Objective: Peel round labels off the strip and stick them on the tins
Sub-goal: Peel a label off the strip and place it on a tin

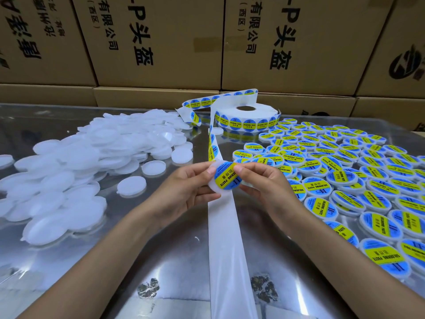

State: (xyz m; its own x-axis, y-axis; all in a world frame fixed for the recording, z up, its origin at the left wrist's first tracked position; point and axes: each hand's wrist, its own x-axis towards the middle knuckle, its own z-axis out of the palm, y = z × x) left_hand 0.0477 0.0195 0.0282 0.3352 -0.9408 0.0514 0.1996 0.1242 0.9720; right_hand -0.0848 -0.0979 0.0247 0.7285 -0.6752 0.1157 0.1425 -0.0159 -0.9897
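Head-camera view over a glossy, reflective worktable: at far left, a loose heap of plain white round plastic tins waits unlabelled – the heap runs off the frame edge, so its extent cannot be judged. At centre, the person's left hand grips one white round tin by its edge, thumb on top and fingers curled beneath, while the right hand pinches the rim of a blue-and-yellow round "soldering paste" label and lays it onto the tin's face. Sticking looks to be the step in hand: the label appears mostly down but not yet smoothed, sitting somewhat toward the tin's right side. The next move likely calls for a firm press across the label, then setting the tin among the finished ones. Beneath the hands runs the bare white backing strip, empty toward the viewer and leading back to the white label roll – how many labels remain on it is hard to tell. At right, a spread of labelled tins overlaps in rows and is cut off by the frame. Brown cardboard cartons with black printed characters wall off the background
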